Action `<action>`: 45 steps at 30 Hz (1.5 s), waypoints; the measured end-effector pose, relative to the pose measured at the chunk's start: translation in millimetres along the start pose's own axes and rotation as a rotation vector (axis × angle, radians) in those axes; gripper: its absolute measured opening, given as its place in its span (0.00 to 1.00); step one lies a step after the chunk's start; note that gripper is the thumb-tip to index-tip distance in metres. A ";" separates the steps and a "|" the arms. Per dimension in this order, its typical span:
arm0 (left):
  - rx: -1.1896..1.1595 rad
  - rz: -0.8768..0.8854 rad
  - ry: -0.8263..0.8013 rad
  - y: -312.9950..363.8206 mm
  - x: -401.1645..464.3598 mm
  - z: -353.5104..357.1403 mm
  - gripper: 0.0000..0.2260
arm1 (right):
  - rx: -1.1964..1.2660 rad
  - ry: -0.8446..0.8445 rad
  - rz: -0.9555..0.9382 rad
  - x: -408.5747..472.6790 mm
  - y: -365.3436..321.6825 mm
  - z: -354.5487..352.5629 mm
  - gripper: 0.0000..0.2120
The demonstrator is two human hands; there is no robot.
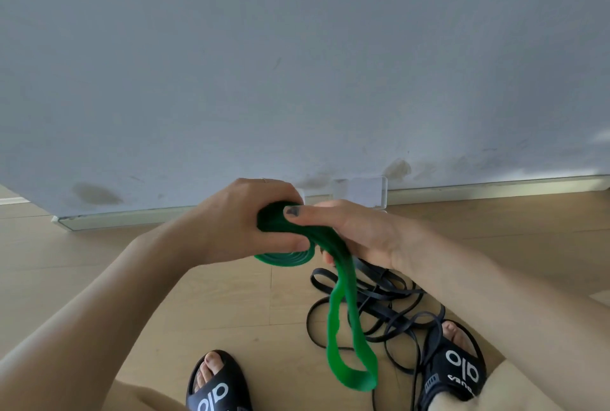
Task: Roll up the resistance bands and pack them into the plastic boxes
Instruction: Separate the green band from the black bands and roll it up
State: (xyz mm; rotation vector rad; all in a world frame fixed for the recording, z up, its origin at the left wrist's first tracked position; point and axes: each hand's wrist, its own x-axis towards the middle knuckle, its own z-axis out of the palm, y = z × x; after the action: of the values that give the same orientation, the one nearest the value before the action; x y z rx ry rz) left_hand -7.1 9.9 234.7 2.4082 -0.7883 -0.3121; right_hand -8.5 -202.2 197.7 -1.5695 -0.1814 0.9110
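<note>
Head view. Green band [340, 305]: partly wound into a flat coil, held in the air between both hands above the wooden floor [231, 295]; its loose loop hangs down from the coil between the two feet.

Left hand [244, 216]: fingers and thumb curled round the coil, gripping it.

Right hand [359, 229]: thumb laid on top of the coil, fingers under the band where it leaves the coil, pinching it.

Black bands [389, 308]: a loose tangled heap on the floor, below the right hand, some strands lying over the right sandal [458, 374].

Left sandal [214, 384]: black, on the floor near the bottom edge.

Clear plastic box [366, 192]: against the skirting board at the grey wall [297, 64], partly hidden behind the hands; contents cannot be told.
</note>
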 end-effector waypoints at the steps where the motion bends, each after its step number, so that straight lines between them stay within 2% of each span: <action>1: 0.070 0.018 -0.001 -0.2 2.0 3.4 0.16 | -0.038 0.021 0.010 1.0 0.8 2.1 0.31; 5: 0.052 0.049 0.009 -3.8 3.0 8.4 0.18 | -0.218 0.058 0.043 1.0 1.6 0.2 0.38; 7: 0.002 0.063 0.034 -3.1 3.1 8.7 0.17 | -0.171 -0.028 0.030 -2.8 -0.7 -1.3 0.33; 10: -0.108 0.064 0.075 -2.8 3.2 5.3 0.13 | 0.047 -0.158 -0.005 -6.6 -3.6 -4.3 0.23; 12: -0.172 0.048 0.089 -2.0 2.3 2.6 0.10 | 0.170 -0.196 -0.030 -7.2 -3.0 -7.2 0.19; 14: -0.221 0.023 0.084 -1.2 1.5 1.5 0.08 | 0.188 -0.182 -0.032 -7.1 -3.2 -7.8 0.18; 16: -0.262 -0.013 0.055 -0.9 1.8 1.4 0.10 | 0.148 -0.123 -0.015 -5.1 -3.1 -6.7 0.22; 17: -0.258 -0.022 0.035 -1.1 2.2 1.9 0.11 | 0.087 -0.085 -0.012 -2.8 -2.7 -5.6 0.28; 19: -0.123 0.022 0.014 -0.9 2.9 5.7 0.15 | -0.099 0.011 -0.014 3.7 1.4 -2.8 0.41; 21: 0.015 0.077 -0.010 1.2 4.5 12.8 0.15 | -0.241 0.081 0.007 8.5 8.5 0.2 0.46; 26: -0.030 0.065 0.002 -1.9 6.3 10.0 0.08 | -0.306 -0.005 -0.024 1.5 1.8 -4.2 0.36; 29: -0.040 -0.004 0.055 -8.2 2.8 -2.7 0.09 | -0.409 0.129 -0.065 -6.5 -8.6 -14.8 0.34; 32: -0.117 -0.097 0.100 -14.6 1.0 -10.9 0.05 | -0.436 0.291 -0.206 -12.3 -8.1 -18.1 0.24; 35: -0.209 -0.121 0.126 -11.6 1.4 -13.4 0.09 | -0.476 0.309 -0.279 -13.1 -4.2 -12.0 0.20; 39: -0.296 -0.135 0.121 -6.9 2.2 -10.2 0.11 | -0.353 0.173 -0.183 -13.7 -6.6 -4.4 0.28; 41: -0.347 -0.136 0.125 -5.1 2.4 -8.1 0.11 | -0.179 0.069 -0.136 -11.7 -7.6 -4.2 0.33; 45: -0.492 -0.111 0.125 -1.2 1.7 -6.1 0.14 | 0.292 -0.159 -0.139 -7.0 -3.7 -3.9 0.20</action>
State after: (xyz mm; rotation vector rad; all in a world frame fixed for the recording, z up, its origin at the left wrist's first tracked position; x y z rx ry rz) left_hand -2.8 12.5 238.9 1.9860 -0.4559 -0.3487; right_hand -9.4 -208.4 203.9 -1.2008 -0.2550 0.9085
